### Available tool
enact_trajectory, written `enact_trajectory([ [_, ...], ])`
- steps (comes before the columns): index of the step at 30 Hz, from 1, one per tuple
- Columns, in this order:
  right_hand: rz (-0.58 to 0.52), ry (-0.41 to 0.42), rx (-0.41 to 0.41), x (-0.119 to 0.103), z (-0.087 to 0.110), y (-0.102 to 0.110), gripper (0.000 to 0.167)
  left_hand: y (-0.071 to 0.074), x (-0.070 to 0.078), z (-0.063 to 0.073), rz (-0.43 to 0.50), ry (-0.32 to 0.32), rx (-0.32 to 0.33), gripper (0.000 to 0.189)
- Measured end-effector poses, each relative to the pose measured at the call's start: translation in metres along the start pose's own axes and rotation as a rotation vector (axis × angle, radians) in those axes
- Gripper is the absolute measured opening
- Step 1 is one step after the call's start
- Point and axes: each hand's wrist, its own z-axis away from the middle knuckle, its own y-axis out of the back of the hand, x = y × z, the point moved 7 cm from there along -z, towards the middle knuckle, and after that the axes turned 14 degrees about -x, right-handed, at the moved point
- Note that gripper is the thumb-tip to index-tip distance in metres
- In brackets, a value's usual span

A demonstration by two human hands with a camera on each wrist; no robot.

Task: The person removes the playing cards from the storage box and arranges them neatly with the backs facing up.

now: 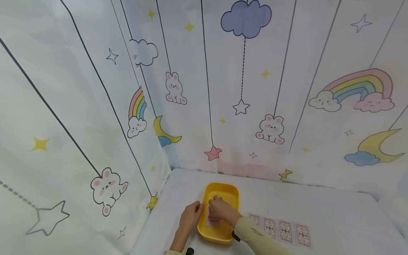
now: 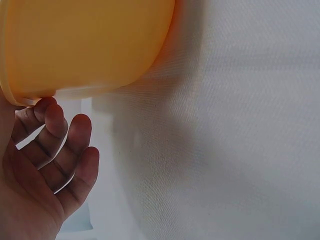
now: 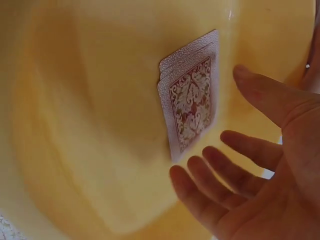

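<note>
A yellow plastic tray (image 1: pixel 235 191) stands on the white-covered table. At its left side, my left hand (image 1: pixel 190 214) holds the rim; the fingers (image 2: pixel 80 132) bend loosely below the lip in the left wrist view, and the thumb is hidden. My right hand (image 1: pixel 223 209) is inside the tray, above a few overlapping playing cards (image 1: pixel 213 223). These cards (image 3: pixel 192 102) lie face down on the tray's floor, with ornate reddish backs and pale borders. In the right wrist view, the right hand's fingers (image 3: pixel 200 192) and thumb are spread apart beside the cards, with nothing between them.
Several more playing cards (image 1: pixel 285 231) lie face down in a row on the table, right of the tray and partly behind the right sleeve (image 1: pixel 258 235). A white backdrop (image 1: pixel 229 141) printed with bears, stars and clouds rises behind and to the left.
</note>
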Motion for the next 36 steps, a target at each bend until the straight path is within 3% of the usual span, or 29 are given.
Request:
enact_trajectory([
  [7,-0.035,-0.108,-0.093,-0.004,0.001,-0.001,0.05,-0.003,-0.004,-0.002,0.016,0.027,-0.028,0.031],
  [15,0.119,-0.167,-0.068,-0.002,-0.003,-0.001,0.076,-0.007,-0.008,-0.003,0.025,0.061,-0.051,0.031],
  [24,0.092,-0.153,-0.05,-0.005,-0.005,0.008,0.074,-0.006,-0.008,-0.007,0.022,0.072,-0.045,0.031],
  [28,0.07,-0.148,-0.018,-0.001,-0.008,0.007,0.076,-0.005,-0.007,-0.008,0.016,0.072,-0.036,0.032],
  [36,0.104,-0.105,0.112,0.0,-0.01,0.01,0.064,-0.004,-0.007,-0.007,0.023,0.072,-0.037,0.033],
])
